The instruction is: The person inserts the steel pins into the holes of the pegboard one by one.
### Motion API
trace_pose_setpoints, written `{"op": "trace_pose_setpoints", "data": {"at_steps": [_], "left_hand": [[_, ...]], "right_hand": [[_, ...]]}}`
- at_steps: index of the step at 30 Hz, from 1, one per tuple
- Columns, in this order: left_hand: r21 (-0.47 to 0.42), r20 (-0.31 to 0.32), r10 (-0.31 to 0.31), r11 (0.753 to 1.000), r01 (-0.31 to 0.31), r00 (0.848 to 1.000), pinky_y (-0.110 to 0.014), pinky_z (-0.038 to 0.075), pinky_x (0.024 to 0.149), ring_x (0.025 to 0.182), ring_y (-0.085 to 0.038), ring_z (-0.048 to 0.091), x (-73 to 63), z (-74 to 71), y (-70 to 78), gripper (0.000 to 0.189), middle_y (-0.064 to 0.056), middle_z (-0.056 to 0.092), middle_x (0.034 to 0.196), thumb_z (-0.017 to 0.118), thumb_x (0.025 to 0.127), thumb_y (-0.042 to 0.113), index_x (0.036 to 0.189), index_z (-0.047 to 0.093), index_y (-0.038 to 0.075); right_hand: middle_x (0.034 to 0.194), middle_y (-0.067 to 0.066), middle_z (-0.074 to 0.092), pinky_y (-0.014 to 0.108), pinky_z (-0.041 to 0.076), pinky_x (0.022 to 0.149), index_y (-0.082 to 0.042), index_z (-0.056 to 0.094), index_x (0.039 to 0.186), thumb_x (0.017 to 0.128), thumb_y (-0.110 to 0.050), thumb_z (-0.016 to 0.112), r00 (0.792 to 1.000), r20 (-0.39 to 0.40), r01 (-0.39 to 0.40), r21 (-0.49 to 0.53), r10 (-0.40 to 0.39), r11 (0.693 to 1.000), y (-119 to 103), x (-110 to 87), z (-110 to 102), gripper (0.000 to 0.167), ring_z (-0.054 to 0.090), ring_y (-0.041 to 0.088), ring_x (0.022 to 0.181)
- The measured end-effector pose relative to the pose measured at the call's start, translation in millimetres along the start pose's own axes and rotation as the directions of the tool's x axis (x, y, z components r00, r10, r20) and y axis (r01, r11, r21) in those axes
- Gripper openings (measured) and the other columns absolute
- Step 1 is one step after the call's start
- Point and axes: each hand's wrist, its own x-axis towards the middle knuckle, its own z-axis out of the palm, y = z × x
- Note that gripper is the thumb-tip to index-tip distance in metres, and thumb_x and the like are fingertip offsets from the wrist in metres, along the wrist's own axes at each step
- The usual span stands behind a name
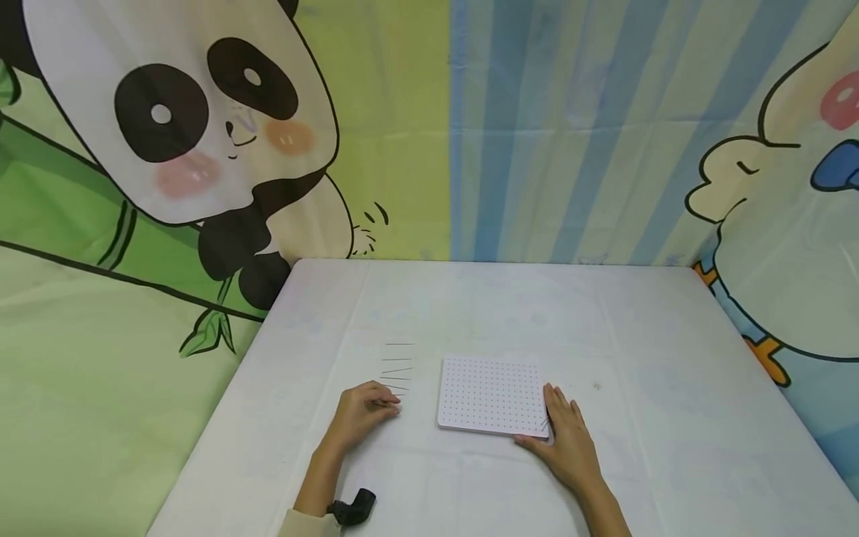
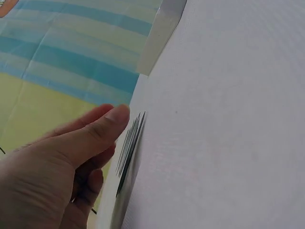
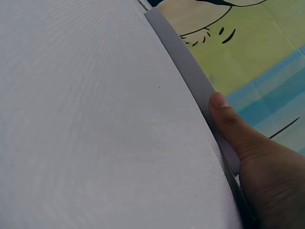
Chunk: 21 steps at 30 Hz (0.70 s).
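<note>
A flat white board (image 1: 493, 395) with a grid of small holes lies on the table. My right hand (image 1: 570, 440) rests at its near right corner, thumb along the front edge and fingers against the right side. Thin dark pins stand up near that corner; in the right wrist view one pin (image 3: 284, 128) shows beside the thumb. Left of the board, several needle-like metal pins (image 1: 397, 369) lie in a column. My left hand (image 1: 362, 414) is by the nearest of them, fingers loosely bent. In the left wrist view the thumb tip is right beside the row of pins (image 2: 128, 152).
A white cloth covers the table (image 1: 671, 447). Behind it hangs a cartoon-printed curtain (image 1: 396, 112) with a panda on the left. A black wrist-worn piece (image 1: 354, 507) sits by the left sleeve (image 1: 309, 524).
</note>
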Motion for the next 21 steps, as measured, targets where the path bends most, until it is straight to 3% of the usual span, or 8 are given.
{"op": "trace_pose_setpoints", "data": {"at_steps": [7, 14, 21], "left_hand": [[0.111, -0.001, 0.010, 0.994, -0.010, 1.000, -0.020, 0.045, 0.058, 0.069, -0.003, 0.053, -0.9, 1.4, -8.1, 0.011, 0.014, 0.057, 0.080, 0.080, 0.071, 0.011, 0.077, 0.074, 0.018], [0.125, -0.021, 0.031, 0.992, -0.028, 0.999, -0.019, 0.044, 0.057, 0.067, -0.003, 0.051, -0.3, 2.7, -11.8, 0.012, 0.013, 0.054, 0.078, 0.081, 0.069, 0.011, 0.072, 0.073, 0.018], [0.120, -0.006, -0.017, 0.993, 0.017, 1.000, -0.020, 0.045, 0.058, 0.069, -0.003, 0.052, -0.2, 3.4, -12.8, 0.011, 0.014, 0.054, 0.078, 0.080, 0.070, 0.013, 0.070, 0.070, 0.019]], "right_hand": [[0.143, 0.021, 0.032, 0.044, 0.010, 0.110, 0.007, 0.029, 0.140, 0.065, -0.062, 0.071, 1.000, -0.009, 0.008, -0.008, -0.008, 1.000, -0.3, 0.3, 0.1, 0.110, 0.028, 0.037, 0.131], [0.144, 0.021, 0.031, 0.044, 0.009, 0.110, 0.007, 0.028, 0.140, 0.065, -0.062, 0.071, 1.000, -0.003, 0.008, -0.005, -0.008, 1.000, -0.7, 0.1, -0.7, 0.110, 0.027, 0.037, 0.131], [0.144, 0.021, 0.030, 0.043, 0.008, 0.110, 0.007, 0.027, 0.141, 0.066, -0.062, 0.070, 1.000, 0.003, -0.001, -0.005, 0.001, 1.000, -0.4, -0.2, 0.1, 0.111, 0.027, 0.036, 0.132]]}}
